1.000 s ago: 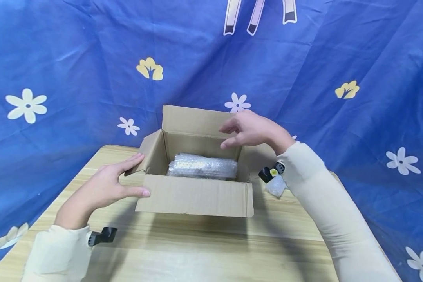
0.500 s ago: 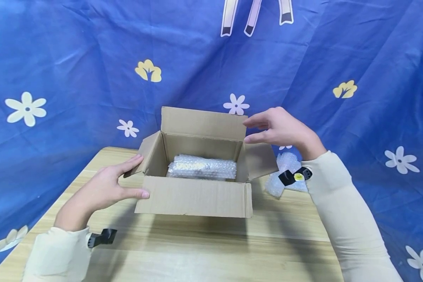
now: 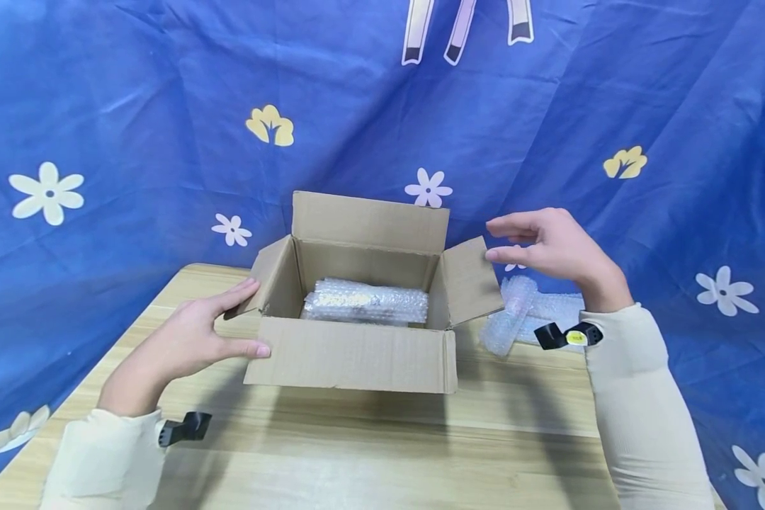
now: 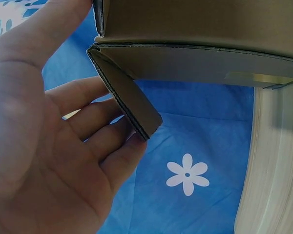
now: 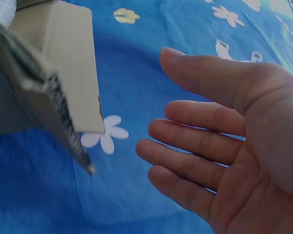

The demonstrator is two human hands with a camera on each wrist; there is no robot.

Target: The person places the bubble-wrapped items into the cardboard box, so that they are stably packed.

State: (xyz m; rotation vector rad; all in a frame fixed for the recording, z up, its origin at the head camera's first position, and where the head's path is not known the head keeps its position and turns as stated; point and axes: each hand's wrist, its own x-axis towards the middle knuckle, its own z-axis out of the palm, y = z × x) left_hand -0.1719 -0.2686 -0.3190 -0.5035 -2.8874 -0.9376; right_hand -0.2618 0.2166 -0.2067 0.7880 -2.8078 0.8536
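An open cardboard box [image 3: 350,354] stands on the table with its flaps spread outward. Inside lies a bundle in bubble wrap [image 3: 366,303]; what the wrap covers cannot be made out. At the box's left corner, my left hand [image 3: 175,347] holds the box, its thumb against the front flap and its fingers at the left flap [image 4: 129,95]. My right hand [image 3: 557,244] is raised just beyond the right flap [image 3: 472,280], fingers loosely extended. The right wrist view shows bare palm and a gap between the fingers [image 5: 190,141] and the cardboard.
Pieces of bubble wrap [image 3: 516,312] lie on the wooden table [image 3: 370,453], right of the box and partly behind my right forearm. A blue cloth [image 3: 357,92] printed with flowers hangs behind the table.
My right hand has moved right, from above the box to past its right flap. More of the right flap and loose bubble wrap shows now. My left hand has stayed put.
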